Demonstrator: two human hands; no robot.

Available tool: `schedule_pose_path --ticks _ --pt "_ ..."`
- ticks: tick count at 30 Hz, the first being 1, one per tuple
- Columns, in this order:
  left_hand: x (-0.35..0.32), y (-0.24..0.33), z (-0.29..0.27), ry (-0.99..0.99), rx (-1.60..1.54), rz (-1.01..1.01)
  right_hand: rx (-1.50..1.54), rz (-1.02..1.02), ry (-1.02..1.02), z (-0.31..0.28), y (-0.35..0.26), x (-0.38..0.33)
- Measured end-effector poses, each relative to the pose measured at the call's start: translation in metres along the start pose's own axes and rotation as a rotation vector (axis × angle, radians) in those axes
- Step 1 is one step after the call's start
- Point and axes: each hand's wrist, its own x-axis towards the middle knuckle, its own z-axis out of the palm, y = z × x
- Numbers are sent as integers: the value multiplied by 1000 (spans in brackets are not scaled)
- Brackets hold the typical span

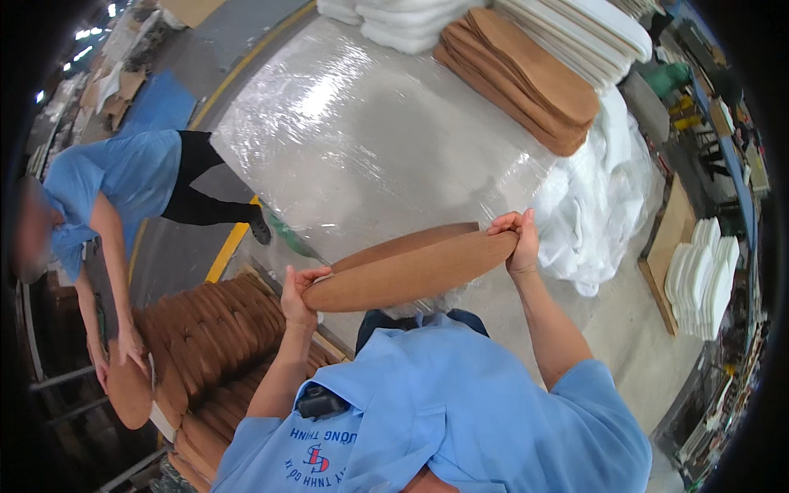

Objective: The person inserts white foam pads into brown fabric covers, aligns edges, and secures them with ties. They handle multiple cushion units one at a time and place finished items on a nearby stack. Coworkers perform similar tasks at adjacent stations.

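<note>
A long brown oval pad, fabric-like on its face, is held level in front of my body. The fingers of my left hand are closed on its left end. My right hand grips the other end, thumb and fingers at the tip. Behind its upper edge shows a second brown layer; whether it is a separate pad I cannot tell. Just beyond lies a plastic-wrapped grey surface. At its far right corner rests a stack of brown oval pads.
On the left, a co-worker in a blue shirt holds a brown pad beside rows of brown pads. White pads are piled at the back. Crumpled white plastic and stacked white pads stand right.
</note>
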Motion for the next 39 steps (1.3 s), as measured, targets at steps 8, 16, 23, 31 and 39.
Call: schedule_pose_path --ticks 8,16,23,31,39 --pt "17 -27 -6 65 -87 133 74 79 67 -10 43 22" --pt "9 -51 -2 328 -417 134 324 117 91 3 43 16" --pt "-26 -16 3 -105 -196 208 271 23 5 -20 0 -15" --pt "-51 -8 -23 14 52 -546 -18 581 -82 -74 -32 -57" --pt "-13 -14 -6 -68 610 -862 -523 1251 -365 -45 -78 -26"
